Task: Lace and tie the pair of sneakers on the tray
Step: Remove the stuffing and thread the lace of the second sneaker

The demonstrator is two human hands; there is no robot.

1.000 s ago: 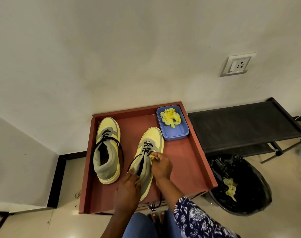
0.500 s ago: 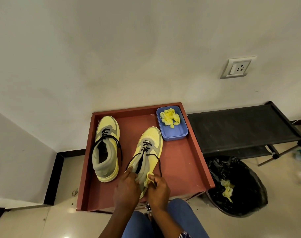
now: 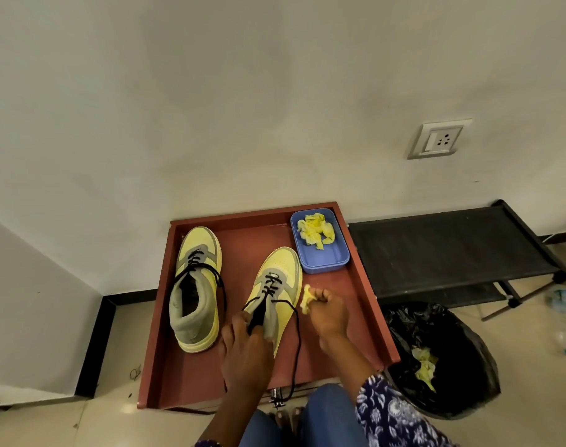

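Head view is showing, nearest, the left hand (image 3: 246, 353) reaching forward over the tray (image 3: 381, 317), its fingers curling round the grey collar of the right sneaker (image 3: 275, 285) at the heel end. That sneaker is lying in the middle of the tray, yellow with grey panels, toe pointing toward the wall; its black lace (image 3: 297, 343) is crossing only the lower eyelets, with loose ends trailing over the side and past the tray's near edge. Just beside its right flank, the right hand (image 3: 328, 312) is pinching a wad of crumpled yellow paper (image 3: 306, 300), knuckles up, a blue patterned sleeve (image 3: 394, 414) behind it. Left of both, the left sneaker (image 3: 196, 285) is standing upright, also partly laced, its ends hanging loose. Farther off, a blue tub (image 3: 320, 262) holding more yellow paper is sitting in the tray's far right corner.
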